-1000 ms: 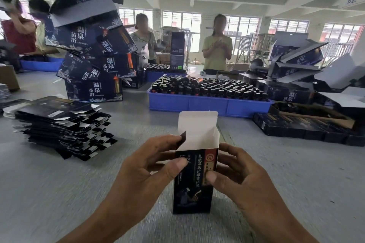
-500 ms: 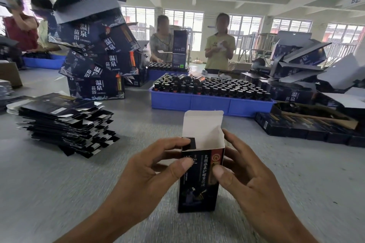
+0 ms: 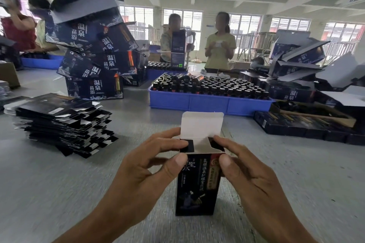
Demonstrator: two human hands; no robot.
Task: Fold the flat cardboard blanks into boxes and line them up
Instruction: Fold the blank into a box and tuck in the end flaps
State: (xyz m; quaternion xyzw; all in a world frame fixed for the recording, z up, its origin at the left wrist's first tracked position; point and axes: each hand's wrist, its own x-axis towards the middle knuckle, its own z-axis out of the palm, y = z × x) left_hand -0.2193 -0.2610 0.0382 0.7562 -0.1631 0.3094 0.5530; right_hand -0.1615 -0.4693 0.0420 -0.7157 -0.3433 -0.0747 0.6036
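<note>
Grey worktable [image 3: 59, 183] in a packing hall carries the job. Small dark box [image 3: 197, 187] stands upright at near centre, long axis vertical, base on the table, directly between both hands and about equally near each. Its white lid flap [image 3: 202, 126] stands up on the far side, not yet tucked; the two dark side flaps at the mouth are folded inward, approx. level.

Left hand [image 3: 150, 165]: fingers curled, forefinger tip pressing the left side flap down, thumb pad on the box front just below the mouth, so it pinches the box top. Right hand [image 3: 254, 171]: mirror of that, forefinger on the right side flap, thumb on the front panel near the red label. Neither hand is spread; both have hold of the box.

Relation that matters: lid flap lies beyond the fingertips and hinges toward the person, so the next move likely brings it forward and down over the side flaps (judgement only).

Outward: stack of flat blanks [image 3: 63, 124] at left, well apart from the box. Blue tray [image 3: 209, 102] of dark bottles sits farther back at centre. Larger dark cartons [image 3: 92, 55] are piled at far left. No finished row of small boxes is identifiable.
</note>
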